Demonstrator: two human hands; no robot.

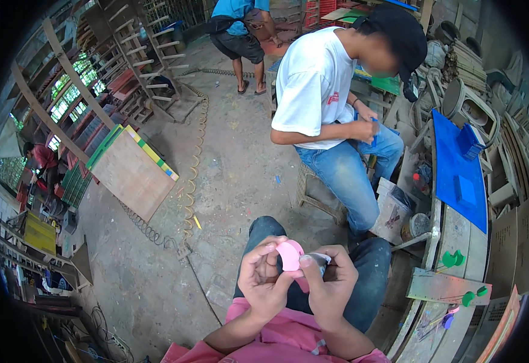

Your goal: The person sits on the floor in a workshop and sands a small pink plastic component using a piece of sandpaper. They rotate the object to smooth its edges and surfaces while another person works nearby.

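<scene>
Above my lap, a small pink piece with a rounded, crescent-like outline (289, 255) is pinched in my left hand (263, 279), between thumb and fingers. My right hand (330, 283) is closed on a small folded grey-and-white sheet (321, 259), its kind hard to make out. The thumb of that hand presses against the pink piece's right side. Both hands meet at the piece, and their fingers partly cover it and the sheet. My knees in dark trousers lie just beyond and beneath.
Along the right runs a wooden bench (453, 233) with a blue board (458, 160), green rounded pieces (453, 259) on thin sticks and a purple piece (447, 320). A co-worker in a white shirt (313, 78) sits ahead. A coiled hose (198, 151) and leaning board (133, 175) lie left.
</scene>
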